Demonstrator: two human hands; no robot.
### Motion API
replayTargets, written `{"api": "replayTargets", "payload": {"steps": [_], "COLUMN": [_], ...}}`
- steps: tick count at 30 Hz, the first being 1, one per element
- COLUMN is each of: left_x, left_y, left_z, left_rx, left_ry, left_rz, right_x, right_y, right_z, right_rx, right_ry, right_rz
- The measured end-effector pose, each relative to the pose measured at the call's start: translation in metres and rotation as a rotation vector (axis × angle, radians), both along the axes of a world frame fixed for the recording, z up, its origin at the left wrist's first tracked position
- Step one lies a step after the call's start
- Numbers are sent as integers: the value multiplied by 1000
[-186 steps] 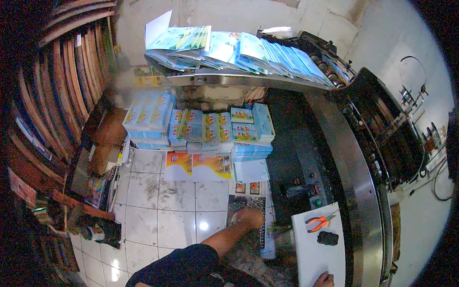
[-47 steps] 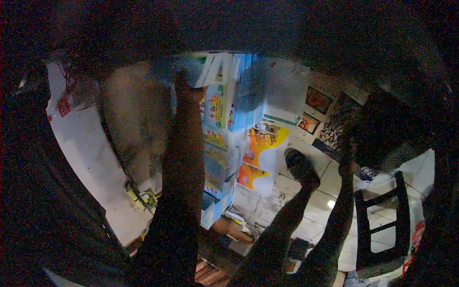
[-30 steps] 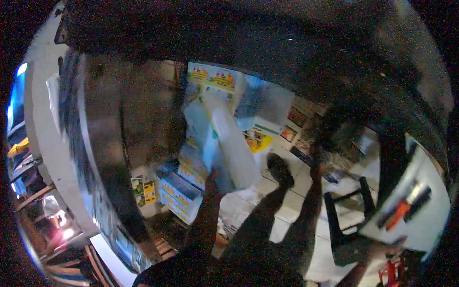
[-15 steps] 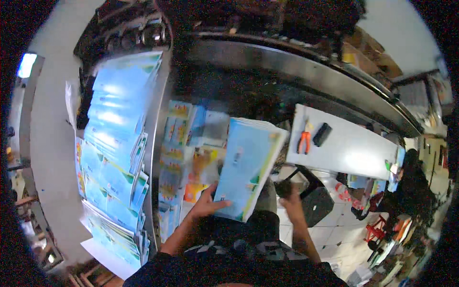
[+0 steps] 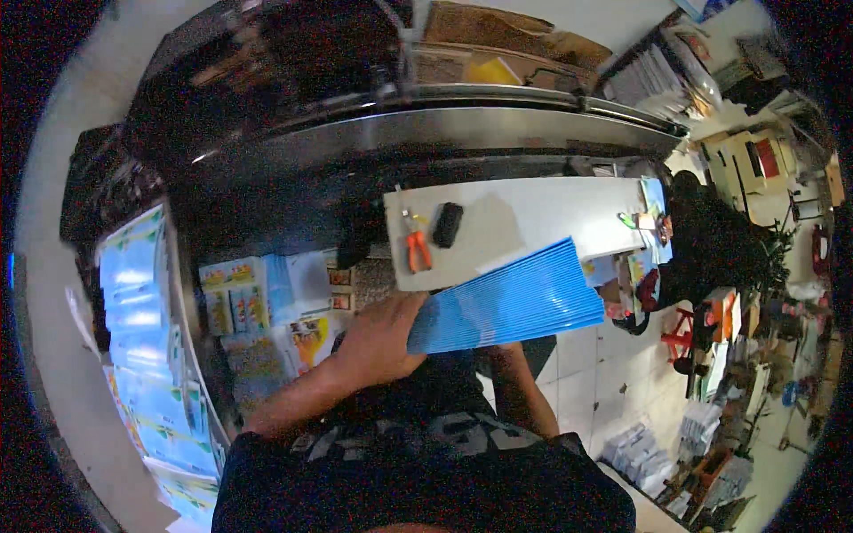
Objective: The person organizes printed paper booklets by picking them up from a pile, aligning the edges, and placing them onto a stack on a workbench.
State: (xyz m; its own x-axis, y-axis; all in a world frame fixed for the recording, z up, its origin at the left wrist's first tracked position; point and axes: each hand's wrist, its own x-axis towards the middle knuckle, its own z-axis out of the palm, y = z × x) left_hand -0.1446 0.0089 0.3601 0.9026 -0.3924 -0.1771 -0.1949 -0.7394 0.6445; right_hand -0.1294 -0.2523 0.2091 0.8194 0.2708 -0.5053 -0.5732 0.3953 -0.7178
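A fanned stack of thin blue booklets (image 5: 515, 302) is held up in front of my body, tilted, its stepped edges showing as close stripes. My left hand (image 5: 382, 333) is closed on the left end of the stack, the thumb side partly hidden by it. Behind the lower edge comes my right hand (image 5: 505, 354); the booklets cover its fingers, so its grip does not show. On the left stand overlapping piles of light blue booklets (image 5: 142, 329).
Ahead, a white table (image 5: 524, 213) bears orange-handled pliers (image 5: 418, 249) and a black case-like object (image 5: 447, 225). Colourful printed sheets (image 5: 235, 302) lie at the left below the metal-edged machine (image 5: 444, 129). At right are a red stool (image 5: 680, 333) and paper bundles (image 5: 635, 457).
The stack has been raised and turned so its fanned edges face up. My right hand, free of it before, is now behind it. The view has swung to the right.
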Motion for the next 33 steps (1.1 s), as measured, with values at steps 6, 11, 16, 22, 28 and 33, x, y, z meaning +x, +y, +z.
{"api": "replayTargets", "payload": {"steps": [6, 11, 16, 22, 28, 33], "left_x": [109, 160, 184, 200, 162, 147], "left_y": [-94, -132, -128, -119, -80, -101], "left_z": [-11, -20, -18, -39, -68, -97], "left_rx": [33, -6, -455, -681, -825, -1019], "left_ry": [-28, 83, 451, 545, 530, 802], "left_rz": [46, 104, 100, 89, 335, 363], "right_x": [93, 132, 147, 138, 160, 179], "right_y": [-76, -117, -135, -125, -160, -190], "right_z": [10, 4, -7, 25, 72, 98], "right_rx": [74, 104, 137, 172, -832, -1247], "right_ry": [27, 120, 86, 99, -314, -731], "right_rz": [40, -85, -83, -313, -253, -81]}}
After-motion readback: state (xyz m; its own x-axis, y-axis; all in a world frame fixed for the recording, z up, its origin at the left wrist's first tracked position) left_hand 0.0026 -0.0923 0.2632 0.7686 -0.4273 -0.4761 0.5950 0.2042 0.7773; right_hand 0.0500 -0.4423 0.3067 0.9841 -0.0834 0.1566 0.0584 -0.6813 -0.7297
